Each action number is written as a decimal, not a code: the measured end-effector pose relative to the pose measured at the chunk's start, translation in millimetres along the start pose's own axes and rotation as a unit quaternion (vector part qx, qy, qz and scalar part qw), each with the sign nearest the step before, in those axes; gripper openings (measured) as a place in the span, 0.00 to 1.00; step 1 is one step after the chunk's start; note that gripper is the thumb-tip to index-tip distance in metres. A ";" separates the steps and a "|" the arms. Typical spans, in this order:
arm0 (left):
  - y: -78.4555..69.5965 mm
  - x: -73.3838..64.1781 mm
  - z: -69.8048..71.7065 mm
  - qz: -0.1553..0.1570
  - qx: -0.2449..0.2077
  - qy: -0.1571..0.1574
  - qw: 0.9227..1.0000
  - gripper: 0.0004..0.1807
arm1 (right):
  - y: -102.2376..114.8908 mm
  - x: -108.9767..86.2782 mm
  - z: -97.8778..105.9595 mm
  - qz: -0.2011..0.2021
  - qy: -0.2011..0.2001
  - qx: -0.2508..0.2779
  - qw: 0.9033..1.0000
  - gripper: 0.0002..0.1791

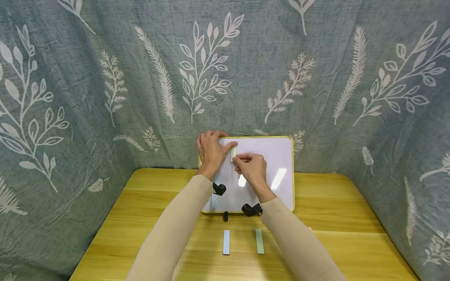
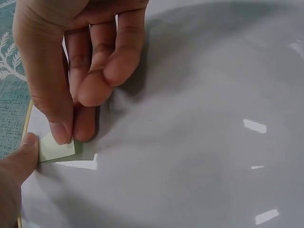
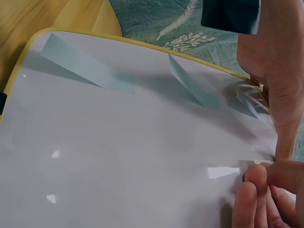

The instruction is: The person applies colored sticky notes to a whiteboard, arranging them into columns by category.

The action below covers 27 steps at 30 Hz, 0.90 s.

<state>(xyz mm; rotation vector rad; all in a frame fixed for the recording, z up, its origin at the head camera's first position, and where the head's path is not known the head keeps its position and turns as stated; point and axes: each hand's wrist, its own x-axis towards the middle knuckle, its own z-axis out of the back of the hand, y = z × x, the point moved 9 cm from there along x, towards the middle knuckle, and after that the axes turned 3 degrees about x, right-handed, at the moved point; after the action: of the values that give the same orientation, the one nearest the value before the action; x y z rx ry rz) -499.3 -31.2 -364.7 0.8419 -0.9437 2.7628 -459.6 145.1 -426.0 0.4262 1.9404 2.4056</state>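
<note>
**At the far left of the whiteboard: a pale yellow-green strip between two hands**

The chief hazard is probably loss of anchorage: should the thumb of the left hand ease off while the right hand pulls, the strip could peel away or set askew. Uneven tension might crease the paper. The blue strips along the board's left side have ends standing off the surface, so the left forearm, passing close, could snag one. A hard push might also shift the board, whose support cannot be seen.

The strip lies to the right of the left hand, whose straight thumb presses its far end; whether the other fingers, at the board's far left corner, grip the edge cannot be told. Its near end is pinched narrowly between the right thumb and forefinger.
</note>
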 end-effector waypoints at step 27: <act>-3.0 3.2 2.7 0.017 -0.040 -0.002 0.999 0.15 | -0.9 -1.9 2.1 0.022 -0.003 -0.007 1.000 0.06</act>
<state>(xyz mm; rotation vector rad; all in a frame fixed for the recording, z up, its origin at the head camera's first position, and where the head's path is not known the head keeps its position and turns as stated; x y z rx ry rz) -499.9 -30.6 -359.6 0.8281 -1.0715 2.7306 -457.4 146.9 -426.8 0.4815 1.9312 2.4389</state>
